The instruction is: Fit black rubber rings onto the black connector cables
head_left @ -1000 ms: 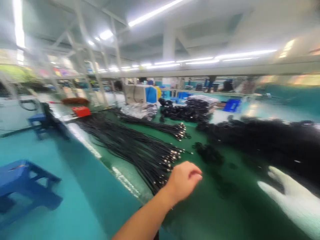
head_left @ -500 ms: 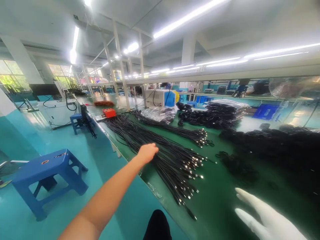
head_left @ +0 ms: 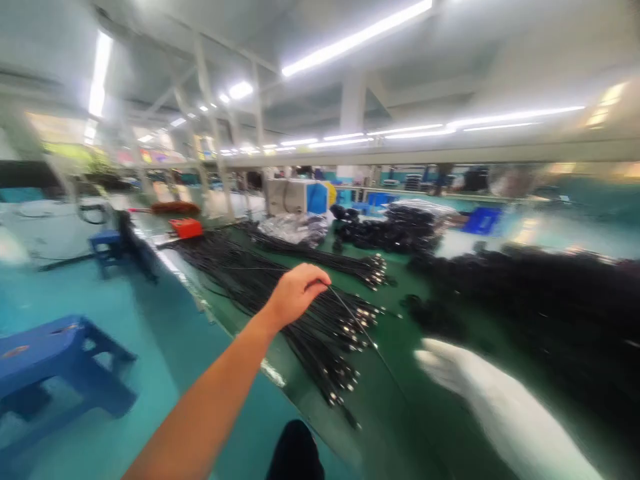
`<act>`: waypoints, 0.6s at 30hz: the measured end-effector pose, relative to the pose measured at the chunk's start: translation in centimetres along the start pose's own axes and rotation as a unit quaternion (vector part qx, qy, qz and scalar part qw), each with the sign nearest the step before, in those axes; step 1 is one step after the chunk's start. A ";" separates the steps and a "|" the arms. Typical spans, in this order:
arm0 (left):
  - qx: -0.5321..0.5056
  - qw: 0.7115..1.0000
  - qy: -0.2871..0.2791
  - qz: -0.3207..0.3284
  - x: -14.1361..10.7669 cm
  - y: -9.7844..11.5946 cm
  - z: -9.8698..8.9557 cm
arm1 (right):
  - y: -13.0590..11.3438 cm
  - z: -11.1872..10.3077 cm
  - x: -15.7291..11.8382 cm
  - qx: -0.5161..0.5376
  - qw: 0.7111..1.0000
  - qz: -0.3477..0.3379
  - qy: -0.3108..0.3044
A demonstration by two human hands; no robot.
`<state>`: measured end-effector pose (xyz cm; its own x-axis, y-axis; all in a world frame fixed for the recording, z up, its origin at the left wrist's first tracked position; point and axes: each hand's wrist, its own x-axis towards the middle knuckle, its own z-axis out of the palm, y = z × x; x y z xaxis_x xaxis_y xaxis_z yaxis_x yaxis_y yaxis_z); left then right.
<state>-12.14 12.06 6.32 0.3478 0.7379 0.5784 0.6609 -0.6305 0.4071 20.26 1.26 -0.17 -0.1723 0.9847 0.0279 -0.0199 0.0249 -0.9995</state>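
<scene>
My bare left hand [head_left: 303, 290] is closed in a pinch on a thin black cable [head_left: 350, 313], raised above a spread bundle of black cables [head_left: 240, 273]. One length of the held cable slants down to the right, toward the green tabletop. Bright metal plug ends [head_left: 360, 327] fan out at the bundle's right side. My right hand [head_left: 445, 367], in a white glove, hovers over the green table [head_left: 380, 413] to the right of those ends. Motion blurs its fingers, which look close together. A second cable bundle [head_left: 320, 253] lies farther back.
Heaped black coiled cables [head_left: 525, 287] cover the table's right side. Behind stand a clear plastic bag [head_left: 295, 229], a grey-and-blue machine [head_left: 295, 197] and a red box [head_left: 186, 228]. A blue stool [head_left: 65, 360] is on the floor at left.
My left hand has risen from the bundle, drawing one cable up. My right hand has moved left and its spread fingers have come together. The whole view has shifted.
</scene>
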 end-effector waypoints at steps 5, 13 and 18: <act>0.115 0.991 0.046 0.055 3.1 5.6 2.9 | -1.9 4.1 -0.4 0.284 0.899 0.149 -0.299; -0.108 0.922 -0.330 0.174 0.5 11.4 8.1 | 1.5 3.1 -0.6 0.433 0.799 0.216 -0.356; -0.121 0.918 -0.342 0.158 2.0 11.6 9.3 | 2.6 3.0 -0.2 0.446 0.805 0.199 -0.338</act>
<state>2.38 8.48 5.65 0.8885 0.4342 0.1487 0.3159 -0.8135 0.4883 17.24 0.56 -2.76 -0.8305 0.5569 0.0115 -0.4768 -0.7001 -0.5316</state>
